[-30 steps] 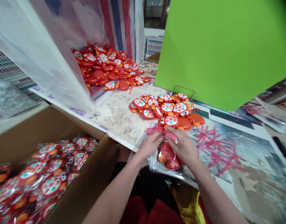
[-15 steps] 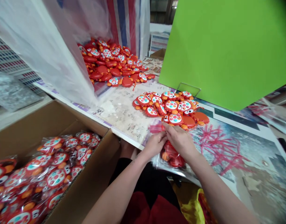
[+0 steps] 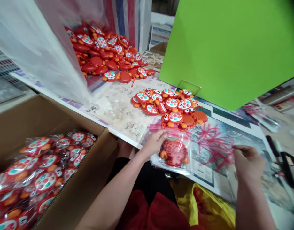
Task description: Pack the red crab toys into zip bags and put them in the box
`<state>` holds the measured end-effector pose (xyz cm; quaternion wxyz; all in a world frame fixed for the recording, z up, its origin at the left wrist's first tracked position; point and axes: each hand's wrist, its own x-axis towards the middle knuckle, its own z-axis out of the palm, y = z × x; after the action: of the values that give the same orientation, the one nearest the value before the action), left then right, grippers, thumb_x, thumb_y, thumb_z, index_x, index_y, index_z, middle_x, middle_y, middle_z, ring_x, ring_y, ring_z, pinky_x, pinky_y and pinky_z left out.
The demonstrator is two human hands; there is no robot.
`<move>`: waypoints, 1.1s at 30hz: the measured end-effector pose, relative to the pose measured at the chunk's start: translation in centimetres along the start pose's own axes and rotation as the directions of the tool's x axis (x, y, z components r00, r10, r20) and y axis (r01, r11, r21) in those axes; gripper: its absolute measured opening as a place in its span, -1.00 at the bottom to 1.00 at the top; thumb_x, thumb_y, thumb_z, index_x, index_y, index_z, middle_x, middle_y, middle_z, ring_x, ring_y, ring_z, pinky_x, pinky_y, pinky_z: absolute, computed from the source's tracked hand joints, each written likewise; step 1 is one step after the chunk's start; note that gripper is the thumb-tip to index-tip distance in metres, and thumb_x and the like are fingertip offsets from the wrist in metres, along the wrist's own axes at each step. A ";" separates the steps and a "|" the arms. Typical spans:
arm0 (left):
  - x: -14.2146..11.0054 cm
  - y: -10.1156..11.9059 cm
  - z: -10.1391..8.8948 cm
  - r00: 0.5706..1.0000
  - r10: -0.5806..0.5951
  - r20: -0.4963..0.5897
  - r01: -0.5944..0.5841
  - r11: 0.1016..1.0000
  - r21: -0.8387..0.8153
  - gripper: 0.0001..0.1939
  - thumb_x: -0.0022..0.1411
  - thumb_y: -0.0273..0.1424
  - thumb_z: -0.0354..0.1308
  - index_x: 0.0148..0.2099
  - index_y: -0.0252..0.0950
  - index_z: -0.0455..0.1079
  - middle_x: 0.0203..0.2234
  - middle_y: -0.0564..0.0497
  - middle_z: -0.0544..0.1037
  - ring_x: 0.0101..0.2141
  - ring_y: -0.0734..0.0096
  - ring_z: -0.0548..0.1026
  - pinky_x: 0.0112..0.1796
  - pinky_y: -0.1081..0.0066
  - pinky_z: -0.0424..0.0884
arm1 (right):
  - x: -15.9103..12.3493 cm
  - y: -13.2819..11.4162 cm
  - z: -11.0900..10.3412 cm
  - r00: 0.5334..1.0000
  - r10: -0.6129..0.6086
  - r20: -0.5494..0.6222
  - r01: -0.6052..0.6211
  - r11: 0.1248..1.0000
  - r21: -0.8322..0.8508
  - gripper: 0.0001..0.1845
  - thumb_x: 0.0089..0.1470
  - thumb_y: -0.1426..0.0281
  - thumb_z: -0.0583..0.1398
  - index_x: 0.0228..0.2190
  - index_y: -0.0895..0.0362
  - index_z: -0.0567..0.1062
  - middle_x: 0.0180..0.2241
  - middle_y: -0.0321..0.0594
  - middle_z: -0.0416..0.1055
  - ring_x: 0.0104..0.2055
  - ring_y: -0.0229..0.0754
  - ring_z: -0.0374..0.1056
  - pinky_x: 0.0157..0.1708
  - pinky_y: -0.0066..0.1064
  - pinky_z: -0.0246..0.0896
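A red crab-shaped toy lies back-up inside a clear plastic bag (image 3: 174, 152) at the table's near edge. My left hand (image 3: 156, 142) pinches the bag's top left corner, fingers closed on it. Off to the right, my right hand (image 3: 247, 161) is closed in a pinch at the edge of a heap of thin red strips (image 3: 212, 144); I cannot make out what it grips. Just beyond the bag sits a small pile of loose crab toys (image 3: 169, 107) with dotted faces.
A big heap of the same toys (image 3: 106, 57) spills from a white sack (image 3: 41, 54) at the back left. An open cardboard box (image 3: 72, 188) at my left holds several bagged toys. A green board (image 3: 228, 48) stands behind the small pile. Dark objects lie at far right.
My right hand has left the bag and swung out to the right onto the red strips. My left hand stays on the bag's top edge. The view has shifted slightly.
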<state>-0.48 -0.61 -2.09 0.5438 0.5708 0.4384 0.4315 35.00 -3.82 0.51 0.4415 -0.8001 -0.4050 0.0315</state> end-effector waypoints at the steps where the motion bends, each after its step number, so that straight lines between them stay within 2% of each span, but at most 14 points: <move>1: 0.0 0.1 0.0 1.000 -0.010 -0.001 0.010 1.000 -0.019 -0.66 0.36 -0.35 0.06 0.13 -0.22 0.45 -0.10 -0.06 0.63 -0.11 0.26 0.58 -0.02 0.22 0.47 | 0.0 1.6 -1.0 0.998 -0.035 0.054 0.039 0.996 -0.075 -0.87 -0.15 0.29 0.20 -0.45 0.01 0.51 -0.49 -0.02 0.47 -0.48 0.00 0.37 -0.40 -0.06 0.26; 2: 0.0 0.2 0.0 1.000 -0.021 -0.004 0.021 0.999 -0.043 -0.67 0.36 -0.34 0.06 0.12 -0.23 0.45 -0.12 -0.07 0.64 -0.13 0.26 0.58 -0.05 0.23 0.48 | -0.1 3.0 -1.7 0.985 -0.118 0.126 0.137 0.978 -0.156 -0.82 -0.13 0.24 0.20 -0.43 0.02 0.53 -0.46 -0.01 0.48 -0.43 0.07 0.39 -0.35 0.01 0.28; 4: 0.0 0.7 0.1 0.999 -0.044 0.001 0.044 0.994 -0.098 -0.69 0.35 -0.32 0.08 0.07 -0.27 0.47 -0.15 -0.09 0.64 -0.15 0.26 0.58 -0.09 0.27 0.49 | -0.7 4.7 -2.4 0.936 -0.308 0.169 0.345 0.901 -0.264 -0.71 -0.10 0.20 0.20 -0.33 0.06 0.57 -0.28 0.09 0.50 -0.22 0.25 0.43 -0.20 0.17 0.27; 5: 0.0 0.9 0.1 0.999 -0.052 0.015 0.054 0.992 -0.118 -0.71 0.33 -0.31 0.11 0.02 -0.29 0.48 -0.16 -0.10 0.64 -0.15 0.26 0.58 -0.09 0.28 0.48 | -1.1 4.9 -2.5 0.914 -0.388 0.118 0.406 0.866 -0.293 -0.66 -0.07 0.23 0.19 -0.24 0.08 0.57 -0.16 0.15 0.48 -0.08 0.32 0.40 -0.11 0.22 0.23; 7: 0.1 1.4 0.1 0.997 -0.061 0.046 0.067 0.989 -0.134 -0.78 0.27 -0.33 0.18 -0.10 -0.33 0.49 -0.19 -0.09 0.63 -0.16 0.28 0.58 -0.10 0.31 0.47 | -1.7 4.3 -2.3 0.876 -0.468 -0.114 0.417 0.856 -0.306 -0.55 -0.03 0.35 0.17 -0.06 0.12 0.53 0.02 0.25 0.37 0.11 0.37 0.29 0.03 0.22 0.16; 8: 0.1 1.6 0.1 0.996 -0.068 0.060 0.076 0.988 -0.136 -0.83 0.25 -0.35 0.20 -0.16 -0.34 0.49 -0.22 -0.08 0.63 -0.18 0.29 0.58 -0.12 0.33 0.46 | -1.9 3.5 -2.1 0.851 -0.477 -0.220 0.408 0.864 -0.294 -0.50 -0.02 0.41 0.15 0.01 0.13 0.50 0.05 0.27 0.34 0.15 0.35 0.26 0.06 0.19 0.14; 10: 0.2 1.7 0.1 0.993 -0.090 0.069 0.100 0.985 -0.143 -0.88 0.24 -0.38 0.19 -0.23 -0.34 0.44 -0.27 -0.06 0.62 -0.22 0.34 0.57 -0.16 0.36 0.45 | -2.4 1.1 -1.4 0.808 -0.497 -0.317 0.430 0.864 -0.262 -0.47 -0.01 0.48 0.12 0.04 0.11 0.48 0.02 0.22 0.36 0.15 0.30 0.27 0.10 0.16 0.11; 14: 0.3 1.5 0.0 0.993 -0.105 0.044 0.111 0.979 -0.172 -0.90 0.26 -0.39 0.14 -0.23 -0.32 0.38 -0.28 -0.02 0.61 -0.27 0.39 0.55 -0.21 0.41 0.42 | -4.1 -4.6 1.3 0.811 -0.584 0.022 0.581 0.801 -0.146 -0.71 0.14 0.33 0.09 -0.22 0.11 0.58 -0.18 -0.04 0.52 -0.04 0.12 0.38 0.06 0.08 0.15; 16: 0.3 1.2 -0.1 0.996 -0.081 0.034 0.085 0.981 -0.174 -0.88 0.26 -0.35 0.14 -0.22 -0.32 0.37 -0.28 -0.02 0.60 -0.27 0.39 0.54 -0.21 0.40 0.41 | -5.4 -7.0 3.1 0.793 -0.571 0.214 0.599 0.795 -0.097 -0.66 0.20 0.19 0.09 -0.32 0.11 0.60 -0.26 -0.08 0.54 -0.09 0.08 0.36 0.08 0.07 0.09; 18: 0.4 0.8 -0.1 0.998 -0.048 0.032 0.053 0.983 -0.175 -0.84 0.26 -0.31 0.15 -0.22 -0.32 0.37 -0.28 -0.01 0.59 -0.26 0.37 0.53 -0.19 0.39 0.40 | -6.6 -8.6 4.8 0.772 -0.531 0.350 0.581 0.813 -0.049 -0.63 0.19 0.12 0.10 -0.35 0.08 0.60 -0.29 -0.11 0.53 -0.07 0.07 0.32 0.10 0.08 0.02; 20: 0.5 0.5 -0.1 0.999 -0.027 0.027 0.031 0.985 -0.172 -0.81 0.26 -0.28 0.17 -0.22 -0.32 0.38 -0.29 0.00 0.58 -0.26 0.38 0.52 -0.18 0.38 0.40 | -7.3 -9.4 6.2 0.754 -0.490 0.438 0.519 0.853 0.060 -0.65 0.16 0.11 0.13 -0.36 0.07 0.59 -0.33 -0.15 0.53 -0.11 0.03 0.33 0.06 0.01 0.08; 23: 0.7 0.2 0.0 0.999 -0.028 0.023 0.032 0.981 -0.190 -0.80 0.25 -0.27 0.19 -0.21 -0.32 0.42 -0.30 0.01 0.57 -0.27 0.39 0.52 -0.16 0.37 0.40 | -7.5 -9.1 7.2 0.729 -0.440 0.524 0.324 0.897 0.302 -0.74 0.08 0.16 0.20 -0.38 0.08 0.58 -0.39 -0.20 0.53 -0.26 -0.08 0.39 -0.13 -0.20 0.24; 28: 0.6 0.7 0.1 0.994 -0.092 0.053 0.104 0.935 -0.339 -0.71 0.21 -0.33 0.25 -0.02 -0.29 0.49 -0.14 -0.06 0.60 -0.15 0.33 0.54 -0.08 0.32 0.42 | -7.3 -7.9 7.2 0.809 -0.279 0.517 -0.039 0.853 0.521 -0.84 -0.04 0.26 0.31 -0.39 0.06 0.57 -0.47 -0.28 0.52 -0.43 -0.20 0.39 -0.36 -0.35 0.28; 33: 0.3 1.3 -0.5 0.974 -0.176 0.139 0.221 0.865 -0.451 -0.60 0.18 -0.26 0.29 0.05 -0.26 0.50 -0.09 -0.12 0.62 -0.17 0.30 0.58 -0.18 0.35 0.47 | -7.0 -7.6 6.9 0.841 -0.208 0.500 -0.177 0.766 0.617 -0.86 -0.11 0.36 0.35 -0.39 0.03 0.62 -0.47 -0.31 0.54 -0.42 -0.22 0.42 -0.36 -0.38 0.29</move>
<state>-0.80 -0.21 -0.76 0.7257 0.3954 0.3533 0.4385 22.81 -1.71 -0.21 0.5551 -0.5539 -0.4838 0.3886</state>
